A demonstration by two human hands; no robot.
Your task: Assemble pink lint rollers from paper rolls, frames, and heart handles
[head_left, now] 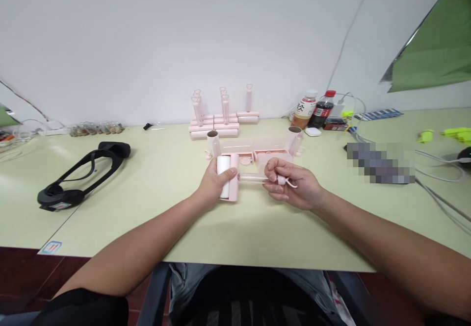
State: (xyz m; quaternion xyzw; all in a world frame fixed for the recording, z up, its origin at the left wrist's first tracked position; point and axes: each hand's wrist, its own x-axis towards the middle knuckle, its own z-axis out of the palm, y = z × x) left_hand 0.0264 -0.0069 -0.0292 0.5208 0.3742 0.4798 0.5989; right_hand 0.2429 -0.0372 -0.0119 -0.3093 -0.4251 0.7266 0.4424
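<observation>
My left hand (213, 185) is closed around the head of a lint roller (234, 181), its thumb over the pink casing and white paper roll. The clear pink handle points right, lying level above the table. At its far end my right hand (294, 184) curls its fingers about the handle, near the white cap and pale loop. Just beyond lie pink lint roller parts: a clear cover (237, 145), an opened pink case (270, 156), and upright paper rolls (212, 139) with brown cores on either side.
Several assembled lint rollers (214, 129) stand against the wall. Two drink bottles (324, 109), a small white box (313, 132) and cables are at the right, beside a blurred dark object (380, 163). A black headset (84, 174) lies at the left.
</observation>
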